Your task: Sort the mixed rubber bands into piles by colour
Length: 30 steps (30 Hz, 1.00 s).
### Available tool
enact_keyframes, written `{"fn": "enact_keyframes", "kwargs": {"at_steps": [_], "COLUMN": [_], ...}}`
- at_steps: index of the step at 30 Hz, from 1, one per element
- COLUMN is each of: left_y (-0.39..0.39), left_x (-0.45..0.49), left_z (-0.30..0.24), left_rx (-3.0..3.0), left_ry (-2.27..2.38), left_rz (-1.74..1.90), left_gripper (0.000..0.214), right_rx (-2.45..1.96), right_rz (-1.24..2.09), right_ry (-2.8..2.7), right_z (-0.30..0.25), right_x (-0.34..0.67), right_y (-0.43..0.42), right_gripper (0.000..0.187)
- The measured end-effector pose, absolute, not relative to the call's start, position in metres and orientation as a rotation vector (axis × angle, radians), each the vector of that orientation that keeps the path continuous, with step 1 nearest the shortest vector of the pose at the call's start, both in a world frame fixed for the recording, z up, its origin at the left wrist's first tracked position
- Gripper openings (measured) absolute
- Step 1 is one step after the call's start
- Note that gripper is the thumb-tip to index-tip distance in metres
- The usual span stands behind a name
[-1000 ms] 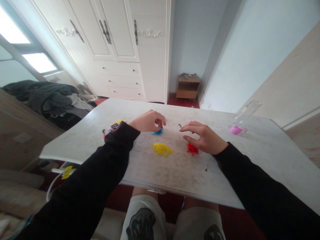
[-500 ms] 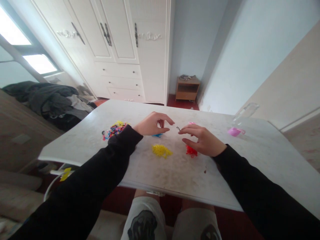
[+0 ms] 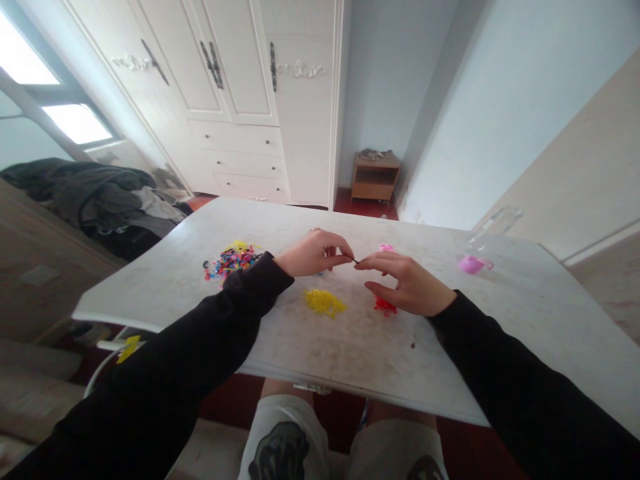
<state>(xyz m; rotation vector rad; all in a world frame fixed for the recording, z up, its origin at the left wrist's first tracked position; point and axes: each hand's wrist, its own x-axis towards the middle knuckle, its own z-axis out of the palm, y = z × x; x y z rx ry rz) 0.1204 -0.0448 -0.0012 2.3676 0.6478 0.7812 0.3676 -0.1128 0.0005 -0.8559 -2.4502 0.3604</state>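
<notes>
My left hand (image 3: 313,254) and my right hand (image 3: 405,283) meet fingertip to fingertip above the white table (image 3: 500,313). Both pinch a tiny black band (image 3: 355,261) between them. Under my right hand lies a small red pile (image 3: 384,306) of bands, and a pink pile (image 3: 386,247) shows just beyond its fingers. A yellow pile (image 3: 324,302) lies in front of my left hand. A mixed, many-coloured heap (image 3: 230,259) of bands sits to the left of my left wrist. A blue pile is mostly hidden behind my left hand.
A clear bottle (image 3: 493,225) lies on its side at the table's right, with a pink cap (image 3: 471,264) beside it. White wardrobe (image 3: 260,100) and a small wooden nightstand (image 3: 374,175) stand behind the table. Dark clothes (image 3: 95,193) are heaped at the left.
My left hand has left the blue pile and moved right to meet my right hand. Its fingers now pinch the black band that my right hand was holding alone.
</notes>
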Motion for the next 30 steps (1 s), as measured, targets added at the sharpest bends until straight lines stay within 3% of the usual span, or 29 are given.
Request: {"fn": "enact_keyframes", "kwargs": {"at_steps": [7,14,30], "left_y": [-0.017,0.002,0.016], "left_x": [0.095,0.082,0.073], "left_z": [0.002,-0.014,-0.031], "left_rx": [2.134,2.163,2.206], "left_ry": [1.141,1.420,1.481], "left_rz": [1.144,1.029,0.948], "left_gripper": [0.023,0.021,0.025], "right_rx": [-0.885,-0.864,-0.863], "right_rz": [0.345,0.355,0.334], "right_ry": [-2.414,-2.429,-2.415], "right_z": [0.002,0.001,0.003], "right_x": [0.368,0.368,0.369], "right_y": [-0.113,-0.113,-0.111], "right_gripper": [0.022,0.018,0.014]}}
